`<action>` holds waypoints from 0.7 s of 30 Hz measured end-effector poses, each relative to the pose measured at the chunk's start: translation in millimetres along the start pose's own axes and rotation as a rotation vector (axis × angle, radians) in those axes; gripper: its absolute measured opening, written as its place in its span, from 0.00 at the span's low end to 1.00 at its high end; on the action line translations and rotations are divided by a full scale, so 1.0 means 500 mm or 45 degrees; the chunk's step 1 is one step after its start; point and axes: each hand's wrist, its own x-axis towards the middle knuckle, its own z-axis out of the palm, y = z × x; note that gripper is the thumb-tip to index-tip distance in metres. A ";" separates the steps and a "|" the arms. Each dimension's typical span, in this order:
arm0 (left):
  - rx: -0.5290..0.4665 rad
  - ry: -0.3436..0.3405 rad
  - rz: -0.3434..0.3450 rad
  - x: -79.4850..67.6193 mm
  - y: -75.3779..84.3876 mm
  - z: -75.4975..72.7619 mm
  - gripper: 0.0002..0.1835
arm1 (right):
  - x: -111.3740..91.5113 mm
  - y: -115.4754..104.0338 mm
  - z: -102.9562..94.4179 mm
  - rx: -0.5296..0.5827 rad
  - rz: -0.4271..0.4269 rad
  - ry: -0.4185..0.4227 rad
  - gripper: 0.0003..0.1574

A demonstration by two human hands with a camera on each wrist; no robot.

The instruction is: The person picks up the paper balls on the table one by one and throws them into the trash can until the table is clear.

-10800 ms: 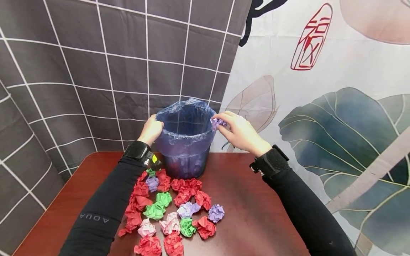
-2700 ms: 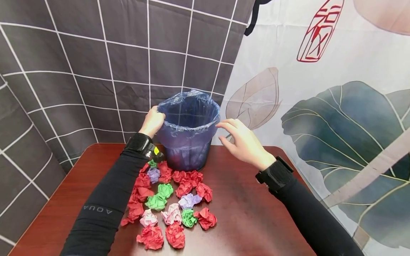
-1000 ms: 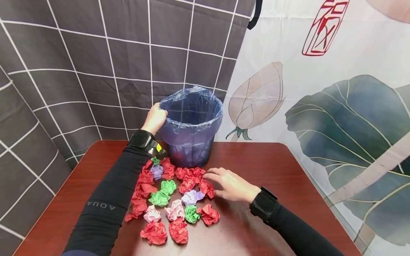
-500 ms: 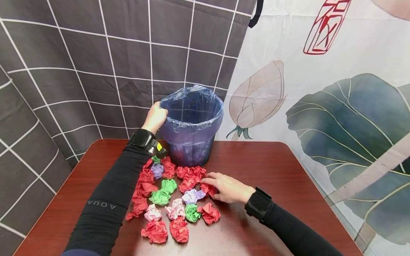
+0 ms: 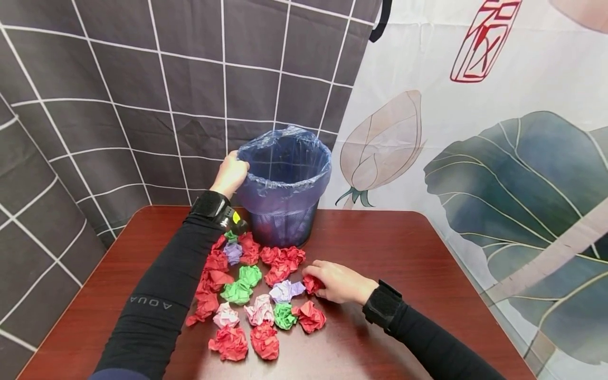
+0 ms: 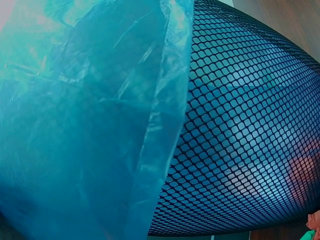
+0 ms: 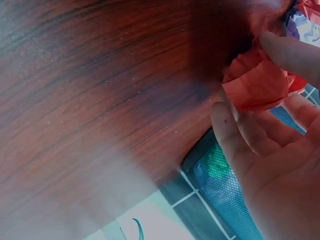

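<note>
My left hand [image 5: 230, 174] grips the left rim of a mesh waste bin [image 5: 280, 227], which is lined with a blue plastic bag [image 5: 285, 198]. In the left wrist view the bag [image 6: 90, 125] hangs over the black mesh [image 6: 240, 115], and the hand itself is out of sight. To the right of the paper pile, my right hand [image 5: 344, 283] pinches a crumpled red paper ball [image 5: 312, 284] at the tabletop. The right wrist view has this red ball [image 7: 260, 82] between thumb and fingers.
Crumpled paper balls lie in front of the bin: several red ones [image 5: 229, 343], green ones [image 5: 237, 292], pink ones [image 5: 259, 310] and purple ones [image 5: 286, 291]. Behind the brown table [image 5: 380, 248] hang a grey grid cloth [image 5: 190, 84] and a white leaf-printed cloth [image 5: 399, 58].
Earlier my right hand held a purple paper ball at the bin's rim, then was empty there. It has come down to the table and taken hold of a red ball. My left hand stays on the rim.
</note>
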 end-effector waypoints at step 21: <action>0.008 -0.024 -0.005 0.005 -0.006 0.003 0.32 | -0.036 0.011 -0.055 -0.085 0.026 0.106 0.19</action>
